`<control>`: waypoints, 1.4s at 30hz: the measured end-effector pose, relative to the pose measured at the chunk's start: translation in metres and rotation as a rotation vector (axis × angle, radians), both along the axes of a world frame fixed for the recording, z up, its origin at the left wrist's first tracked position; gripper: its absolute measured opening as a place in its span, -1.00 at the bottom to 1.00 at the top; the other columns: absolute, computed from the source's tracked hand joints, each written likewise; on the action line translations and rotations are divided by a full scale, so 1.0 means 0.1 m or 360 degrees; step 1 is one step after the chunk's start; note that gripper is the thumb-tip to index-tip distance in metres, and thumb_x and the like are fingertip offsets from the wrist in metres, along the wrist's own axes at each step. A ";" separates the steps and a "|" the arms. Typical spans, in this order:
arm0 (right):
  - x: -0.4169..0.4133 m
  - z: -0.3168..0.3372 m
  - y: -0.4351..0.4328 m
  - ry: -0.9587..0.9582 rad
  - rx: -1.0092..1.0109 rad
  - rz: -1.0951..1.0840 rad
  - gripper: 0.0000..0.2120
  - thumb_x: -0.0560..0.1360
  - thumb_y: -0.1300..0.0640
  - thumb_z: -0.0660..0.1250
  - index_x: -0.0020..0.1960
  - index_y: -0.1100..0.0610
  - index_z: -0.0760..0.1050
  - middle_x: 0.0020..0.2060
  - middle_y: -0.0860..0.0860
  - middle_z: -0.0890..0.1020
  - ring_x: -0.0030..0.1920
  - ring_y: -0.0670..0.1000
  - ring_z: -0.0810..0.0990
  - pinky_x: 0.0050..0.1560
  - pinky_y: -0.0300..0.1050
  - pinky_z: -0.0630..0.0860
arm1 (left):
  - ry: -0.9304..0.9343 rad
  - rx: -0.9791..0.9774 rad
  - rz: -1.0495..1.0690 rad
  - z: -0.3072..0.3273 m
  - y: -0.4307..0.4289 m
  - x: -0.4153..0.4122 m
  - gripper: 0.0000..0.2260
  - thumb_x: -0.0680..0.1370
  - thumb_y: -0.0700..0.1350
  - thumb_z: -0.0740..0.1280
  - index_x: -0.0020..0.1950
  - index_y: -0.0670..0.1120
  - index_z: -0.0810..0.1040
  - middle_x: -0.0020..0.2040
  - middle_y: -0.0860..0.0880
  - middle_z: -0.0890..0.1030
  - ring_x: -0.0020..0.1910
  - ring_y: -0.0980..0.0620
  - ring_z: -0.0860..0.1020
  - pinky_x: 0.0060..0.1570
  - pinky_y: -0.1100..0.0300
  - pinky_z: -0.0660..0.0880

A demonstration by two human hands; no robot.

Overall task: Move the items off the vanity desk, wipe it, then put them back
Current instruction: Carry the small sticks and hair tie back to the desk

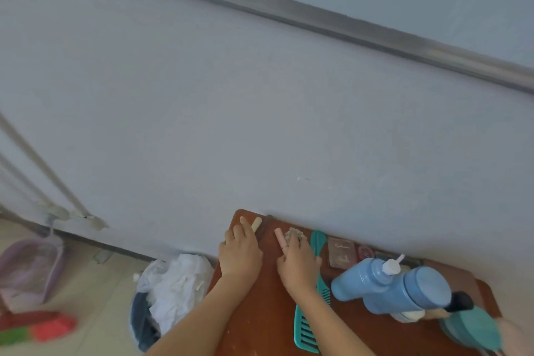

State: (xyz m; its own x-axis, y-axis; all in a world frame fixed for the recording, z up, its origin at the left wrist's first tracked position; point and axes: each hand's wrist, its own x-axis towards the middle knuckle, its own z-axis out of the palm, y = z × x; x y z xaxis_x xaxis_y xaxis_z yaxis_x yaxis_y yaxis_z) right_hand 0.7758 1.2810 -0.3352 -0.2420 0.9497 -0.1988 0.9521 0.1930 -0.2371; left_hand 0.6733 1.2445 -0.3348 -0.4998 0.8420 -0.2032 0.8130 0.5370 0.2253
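1. Teal comb (pixel 306 334) lies on the brown tabletop (pixel 265 318), close to the front edge, just right of the right arm.
2. Left hand (pixel 241 253) lies flat with straight fingers near the far left corner, touching a cream stick (pixel 256 224).
3. Right hand (pixel 297 261) rests on a small beige lump (pixel 292 233). A pink stick (pixel 279 237) is by its first finger. I cannot tell if it grips them.
4. Blue bottles (pixel 375 283) are on the right side.
5. On the floor, left of the tabletop, is a bin (pixel 173 283) with a white bag.
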 end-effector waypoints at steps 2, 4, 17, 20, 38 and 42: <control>0.00 -0.02 0.00 0.0001 0.0013 0.0001 -0.49 0.53 0.13 0.13 0.45 0.09 0.11 0.35 0.03 0.34 0.32 0.01 0.34 0.20 -0.07 0.28 | 0.0042 -0.0011 -0.0006 0.01 0.02 -0.01 -0.59 0.54 -0.11 0.10 0.37 -0.20 0.21 0.21 -0.10 0.40 0.15 -0.04 0.39 0.00 0.19 0.40; 0.00 -0.02 0.00 0.0001 0.0028 0.0010 -0.50 0.52 0.13 0.13 0.44 0.09 0.12 0.35 0.03 0.32 0.32 0.01 0.33 0.20 -0.08 0.28 | 0.0006 -0.0035 -0.0030 0.02 0.01 -0.03 -0.70 0.53 -0.12 0.11 0.24 -0.16 0.34 0.14 -0.09 0.43 0.09 -0.02 0.41 -0.06 0.22 0.40; 0.18 0.04 -0.09 0.0201 0.0050 0.0128 -0.62 0.55 0.13 0.14 0.37 0.03 0.30 0.22 -0.02 0.40 0.20 -0.02 0.41 0.26 -0.12 0.20 | -0.0808 0.0349 0.0064 0.07 -0.30 -0.21 -0.60 0.53 -0.18 0.18 0.37 -0.03 0.29 0.06 -0.07 0.57 -0.03 -0.03 0.51 -0.13 0.21 0.35; 0.21 0.10 -0.12 0.0238 0.0065 0.0160 -0.60 0.55 0.13 0.15 0.38 0.03 0.29 0.19 -0.03 0.41 0.17 -0.03 0.42 0.24 -0.13 0.21 | -0.0868 0.0451 0.0038 0.18 -0.43 -0.23 -0.54 0.57 -0.11 0.18 0.45 0.05 0.18 0.24 -0.02 0.52 0.13 -0.01 0.51 0.02 0.24 0.37; 0.51 0.68 -0.84 0.0383 0.0293 0.0006 -0.53 0.54 0.13 0.20 0.43 -0.04 0.20 0.19 -0.05 0.40 0.09 -0.03 0.45 0.10 -0.22 0.40 | -0.0831 0.0651 -0.0225 0.50 -0.83 -0.25 -0.73 0.60 -0.03 0.13 0.28 -0.01 0.36 -0.20 0.06 0.52 -0.26 0.06 0.51 -0.24 0.18 0.42; 0.69 0.69 -1.27 0.0285 0.0449 -0.0396 -0.54 0.47 0.12 0.19 0.37 0.01 0.30 0.09 -0.02 0.46 0.03 -0.02 0.50 -0.10 -0.25 0.30 | -0.0875 0.0586 -0.0707 0.50 -0.72 -0.14 -0.77 0.58 -0.02 0.16 0.21 0.00 0.40 -0.21 0.06 0.54 -0.29 0.04 0.51 -0.27 0.14 0.42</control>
State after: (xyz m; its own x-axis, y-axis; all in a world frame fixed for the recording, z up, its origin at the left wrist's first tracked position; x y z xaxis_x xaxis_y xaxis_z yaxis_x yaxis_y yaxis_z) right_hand 0.8449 1.1542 -0.2666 -0.0053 0.9948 0.1018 0.9263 0.0432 -0.3742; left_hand 0.6597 1.1721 -0.2848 -0.0108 0.9999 0.0069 0.6540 0.0019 0.7565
